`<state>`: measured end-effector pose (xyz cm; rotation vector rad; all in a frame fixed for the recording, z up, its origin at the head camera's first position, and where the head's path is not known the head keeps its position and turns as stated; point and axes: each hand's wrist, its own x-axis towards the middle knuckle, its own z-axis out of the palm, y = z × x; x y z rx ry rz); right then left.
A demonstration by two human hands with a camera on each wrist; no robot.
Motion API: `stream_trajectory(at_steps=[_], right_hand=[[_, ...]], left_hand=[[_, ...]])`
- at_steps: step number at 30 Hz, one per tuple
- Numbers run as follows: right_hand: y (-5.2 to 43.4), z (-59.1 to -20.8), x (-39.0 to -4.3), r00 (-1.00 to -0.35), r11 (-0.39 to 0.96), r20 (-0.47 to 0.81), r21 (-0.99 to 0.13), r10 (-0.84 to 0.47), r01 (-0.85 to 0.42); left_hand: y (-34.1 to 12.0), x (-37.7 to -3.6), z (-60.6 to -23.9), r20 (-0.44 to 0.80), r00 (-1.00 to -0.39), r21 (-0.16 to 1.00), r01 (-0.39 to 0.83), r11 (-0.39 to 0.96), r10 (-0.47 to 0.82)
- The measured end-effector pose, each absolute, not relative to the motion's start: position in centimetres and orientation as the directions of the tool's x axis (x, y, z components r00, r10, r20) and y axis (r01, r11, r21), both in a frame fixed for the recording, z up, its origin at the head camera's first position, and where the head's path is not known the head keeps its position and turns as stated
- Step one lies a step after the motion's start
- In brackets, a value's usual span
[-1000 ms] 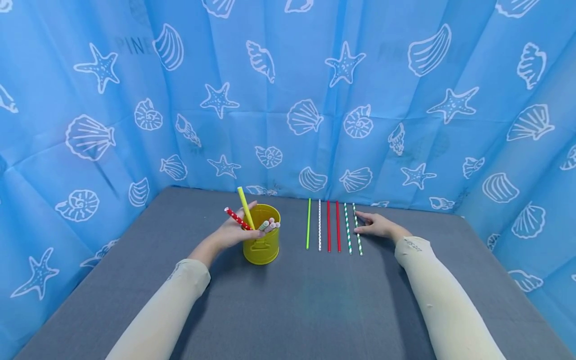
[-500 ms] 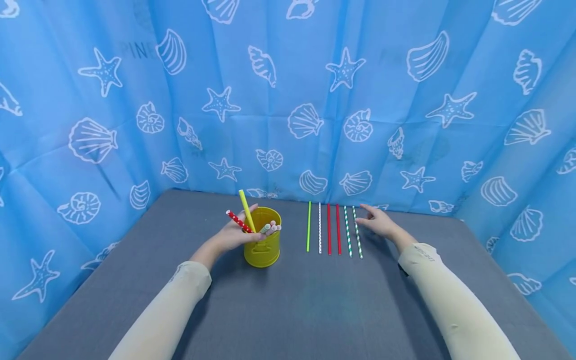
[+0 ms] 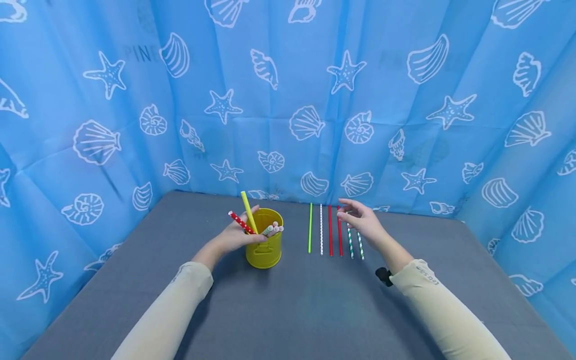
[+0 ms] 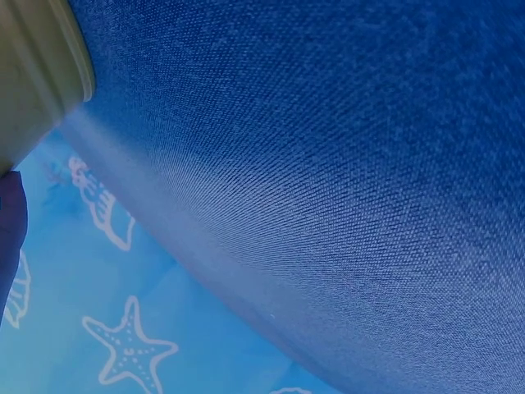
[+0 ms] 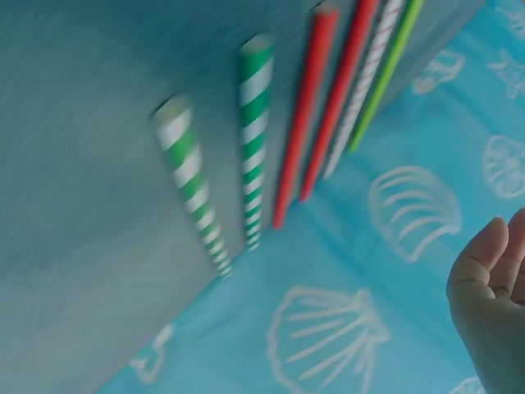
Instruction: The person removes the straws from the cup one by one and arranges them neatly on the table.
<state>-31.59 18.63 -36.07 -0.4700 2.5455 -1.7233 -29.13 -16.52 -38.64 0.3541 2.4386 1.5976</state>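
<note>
Six thin paper straws lie in a tidy row on the grey cloth surface point(image 3: 288, 310), right of centre in the head view, and the right hand point(image 3: 362, 222) hangs just above the two green-and-white striped straws point(image 3: 355, 240) at the row's right end. Its fingers point(image 3: 348, 206) are loosely spread and relaxed, gripping nothing; the wrist view shows them lifted clear of the cloth. Leftward run two plain red straws point(image 3: 335, 232), one white dotted straw point(image 3: 321, 230) and one lime-green straw point(image 3: 310, 227), all parallel, near each other but apart.

Over at centre-left, the left hand point(image 3: 236, 235) is curled against the rim of the small yellow metal bucket point(image 3: 265, 247), fingers wrapped round a red white-dotted straw point(image 3: 240, 222) and a fat yellow straw point(image 3: 248, 212) that stick up and lean left. More straw ends poke over the rim on the right.

My read: these are feather-light, stiff-ish tubes that roll easily and crush if squeezed, so a gentle pinch near the middle suits them. Behind everything hangs the blue shell-and-starfish curtain point(image 3: 405, 100).
</note>
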Motion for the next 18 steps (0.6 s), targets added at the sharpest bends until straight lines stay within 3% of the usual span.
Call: stream_trajectory(at_steps=[8, 18], right_hand=[[15.6, -36.2, -30.3, -0.905, 0.214, 0.201, -0.931, -0.375, -0.296], [12.1, -36.1, -28.4, -0.844, 0.183, 0.218, -0.921, -0.489, -0.343]], left_hand=[[-16.8, -29.0, -38.7, -0.045, -0.949, 0.920, 0.083, 0.383, 0.313], [-16.5, -29.1, -38.6, -0.048, -0.950, 0.920, 0.078, 0.383, 0.308]])
